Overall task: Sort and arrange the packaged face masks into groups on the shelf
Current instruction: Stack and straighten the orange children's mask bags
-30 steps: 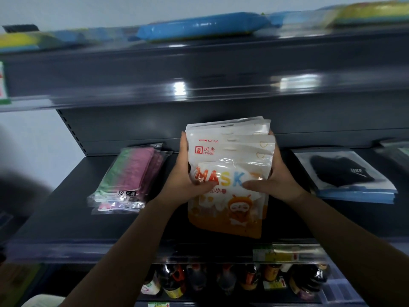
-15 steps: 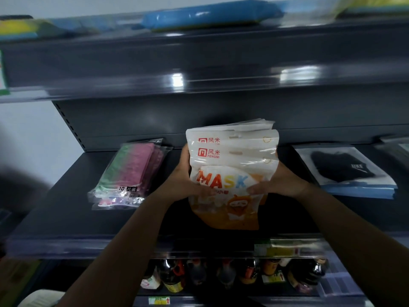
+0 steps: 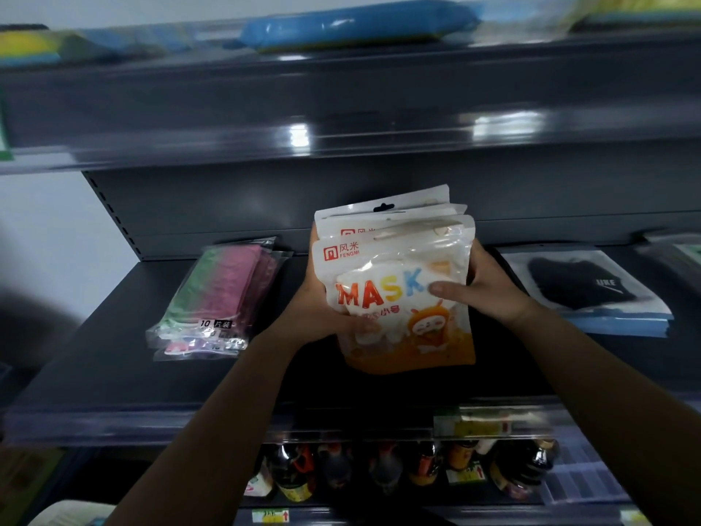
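Note:
A stack of white-and-orange children's mask packs [image 3: 398, 282], printed MASK, is held upright over the middle of the dark shelf [image 3: 95, 373]. My left hand [image 3: 322, 309] grips its left edge with the thumb across the front. My right hand [image 3: 489, 286] grips the right edge, thumb on the front. To the left lies a pile of pink and green mask packs [image 3: 223, 298]. To the right lies a pile of black mask packs [image 3: 584, 286] in clear bags.
The shelf above carries blue and yellow packages [image 3: 360, 22] close overhead. Dark bottles [image 3: 398, 468] stand on the shelf below. More packs [image 3: 679, 256] sit at the far right edge. A pale wall shows at the left.
The stack has tilted more upright and shifted slightly right in my hands, with its upper packs squared closer together. My right thumb now lies higher on the front.

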{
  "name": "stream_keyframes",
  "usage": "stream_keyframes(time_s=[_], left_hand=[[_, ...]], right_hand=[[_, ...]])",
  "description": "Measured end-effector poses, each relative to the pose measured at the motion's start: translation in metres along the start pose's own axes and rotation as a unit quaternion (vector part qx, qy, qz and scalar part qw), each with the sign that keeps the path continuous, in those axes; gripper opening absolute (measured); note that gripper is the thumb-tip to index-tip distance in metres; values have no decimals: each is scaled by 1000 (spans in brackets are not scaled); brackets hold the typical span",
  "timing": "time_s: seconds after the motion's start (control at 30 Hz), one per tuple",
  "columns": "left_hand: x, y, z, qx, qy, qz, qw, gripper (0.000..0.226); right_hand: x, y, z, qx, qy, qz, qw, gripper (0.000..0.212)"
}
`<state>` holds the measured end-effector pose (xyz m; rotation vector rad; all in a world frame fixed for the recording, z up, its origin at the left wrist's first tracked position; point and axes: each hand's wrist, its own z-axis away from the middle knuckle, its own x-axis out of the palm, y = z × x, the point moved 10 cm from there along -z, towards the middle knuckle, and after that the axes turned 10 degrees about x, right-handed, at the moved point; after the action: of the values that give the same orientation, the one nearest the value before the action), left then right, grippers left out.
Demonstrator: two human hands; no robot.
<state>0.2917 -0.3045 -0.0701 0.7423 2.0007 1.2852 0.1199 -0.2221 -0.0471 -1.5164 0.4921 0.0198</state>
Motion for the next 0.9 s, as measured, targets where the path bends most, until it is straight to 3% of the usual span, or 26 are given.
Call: stream_keyframes(time_s=[0.1, 0.2, 0.27, 0.47, 0.7, 0.8, 0.87, 0.9], left_hand=[[-1, 5, 2, 19, 26, -12, 999, 100], [-6, 14, 0, 49, 54, -16, 997, 129], [-3, 17, -2, 57, 49, -20, 997, 131], [6, 21, -6, 54, 48, 21, 997, 121], [0, 32, -34, 13, 69, 34, 997, 93], [-9, 21, -51, -90, 85, 6, 992, 54], [-11, 2, -57, -204, 68, 19, 976, 26], [-11, -10, -58, -255, 54, 27, 965, 25]], right_hand=[[8, 10, 1, 22, -49, -1, 999, 71], [20, 13, 8, 39, -120, 58, 990, 99], [18, 16, 7, 39, -119, 57, 991, 105], [13, 26, 6, 39, -59, -73, 995, 93], [3, 6, 0, 77, -40, -156, 984, 67], [2, 5, -18, 135, -69, -182, 972, 46], [6, 13, -34, 208, -101, -196, 953, 25], [5, 19, -43, 240, -102, -197, 945, 18]])
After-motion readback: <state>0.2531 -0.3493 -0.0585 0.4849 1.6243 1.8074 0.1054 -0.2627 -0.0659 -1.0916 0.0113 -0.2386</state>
